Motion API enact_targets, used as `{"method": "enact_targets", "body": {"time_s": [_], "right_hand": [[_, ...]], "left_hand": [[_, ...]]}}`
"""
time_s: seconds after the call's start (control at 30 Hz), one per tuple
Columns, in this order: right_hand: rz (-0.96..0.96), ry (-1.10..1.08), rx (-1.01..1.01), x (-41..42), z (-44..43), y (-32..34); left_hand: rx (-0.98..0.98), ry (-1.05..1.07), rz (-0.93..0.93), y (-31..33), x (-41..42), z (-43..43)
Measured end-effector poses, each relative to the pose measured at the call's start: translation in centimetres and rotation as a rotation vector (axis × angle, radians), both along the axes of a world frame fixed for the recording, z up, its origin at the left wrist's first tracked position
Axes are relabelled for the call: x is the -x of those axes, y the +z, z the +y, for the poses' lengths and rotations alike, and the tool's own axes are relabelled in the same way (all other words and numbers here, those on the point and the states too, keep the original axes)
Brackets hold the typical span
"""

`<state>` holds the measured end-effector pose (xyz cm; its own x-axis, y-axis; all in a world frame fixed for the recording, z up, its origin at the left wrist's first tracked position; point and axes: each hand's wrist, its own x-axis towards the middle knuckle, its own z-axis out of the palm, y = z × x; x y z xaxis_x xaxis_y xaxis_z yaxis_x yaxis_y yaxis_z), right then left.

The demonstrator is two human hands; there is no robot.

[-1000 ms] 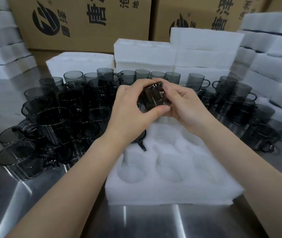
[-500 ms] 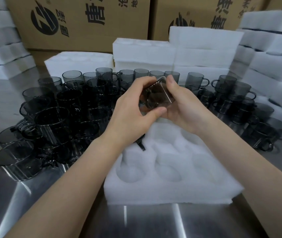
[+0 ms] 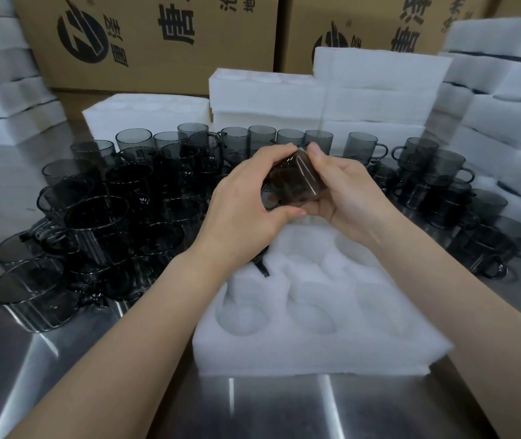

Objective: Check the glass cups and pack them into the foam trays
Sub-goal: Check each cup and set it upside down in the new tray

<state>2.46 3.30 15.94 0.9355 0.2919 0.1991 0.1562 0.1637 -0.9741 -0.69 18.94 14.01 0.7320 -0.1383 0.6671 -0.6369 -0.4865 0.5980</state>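
Head view: both hands are up over the foam tray (image 3: pixel 316 353), and the smoky glass cup (image 3: pixel 294 182) sits right between them, tilted on its side. The left hand (image 3: pixel 246 204) curls over the cup's left side, with its thumb tucked under. The right hand (image 3: pixel 347 191) grips the opposite side, with a fingertip on the cup's upper edge. The cup hangs above the tray's far half, clear of the foam.

The tray lies at the near edge of the steel table (image 3: pixel 284 407), and 3 round pockets show along its near side. A dark handle (image 3: pixel 262 267) pokes out below the left wrist; the rest is hidden.

Packed cups (image 3: pixel 110 198) crowd the table's left side, and more cups (image 3: pixel 436 185) stand toward the right edge. Stacked foam trays (image 3: pixel 373 90) line the far edge, with cardboard boxes (image 3: pixel 157 36) behind.
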Motion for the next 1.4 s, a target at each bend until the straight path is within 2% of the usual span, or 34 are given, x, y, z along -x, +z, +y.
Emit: {"method": "enact_targets", "body": {"time_s": [0.2,0.4,0.53,0.63,0.9,1.03,1.17,1.27,1.4], "right_hand": [[0.038,0.009,-0.072,-0.24,-0.47,0.16],[0.191,0.314,-0.072,-0.36,-0.43,0.11],[0.126,0.196,-0.014,-0.34,-0.44,0.24],[0.098,0.120,-0.019,-0.38,-0.27,0.04],[0.096,0.014,-0.068,-0.43,-0.23,0.12],[0.164,0.136,-0.114,-0.50,-0.47,0.21],[0.247,0.311,-0.095,-0.63,-0.79,0.07],[0.200,0.299,-0.064,-0.81,-0.88,-0.01],[0.093,0.183,-0.046,-0.87,-0.74,-0.29]], "left_hand": [[0.066,-0.092,0.005,-0.24,-0.08,0.15],[0.082,-0.131,-0.043,-0.17,0.03,0.10],[-0.008,-0.051,-0.007,0.06,-0.06,-0.03],[0.013,-0.020,0.024,0.10,0.04,-0.17],[0.025,-0.155,0.048,0.05,0.22,0.16],[0.021,-0.201,0.016,0.28,0.58,0.04],[-0.011,-0.137,0.012,0.52,0.67,-0.02],[0.006,-0.079,0.034,0.53,0.53,-0.07],[0.024,-0.108,0.082,0.32,0.35,-0.11]]}}
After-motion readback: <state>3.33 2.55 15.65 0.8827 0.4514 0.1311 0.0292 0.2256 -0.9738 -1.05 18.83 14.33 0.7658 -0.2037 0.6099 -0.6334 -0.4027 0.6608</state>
